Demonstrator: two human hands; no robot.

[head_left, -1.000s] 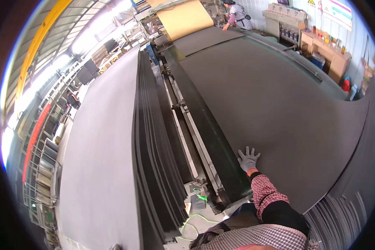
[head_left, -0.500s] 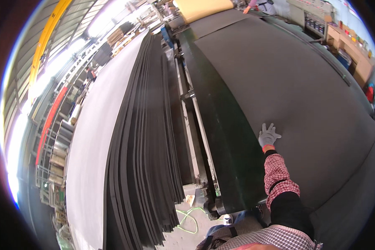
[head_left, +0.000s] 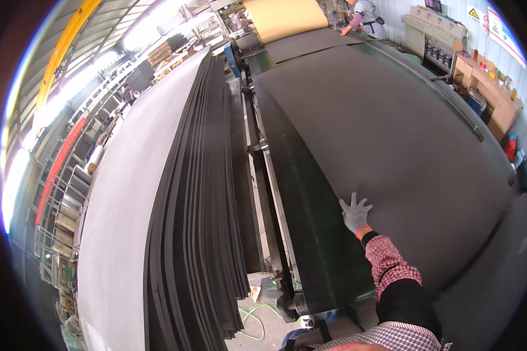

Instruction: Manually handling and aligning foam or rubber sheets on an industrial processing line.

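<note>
The gloved right hand [head_left: 355,214], the only one in view, rests palm-down with fingers spread wide, gripping nothing, at the left edge of the dark sheet [head_left: 404,140], which spreads rightward and runs lengthwise away toward a yellow sheet [head_left: 287,20]

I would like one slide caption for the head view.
Gloved right hand spread open at the edge of a wide dark sheet.
</note>
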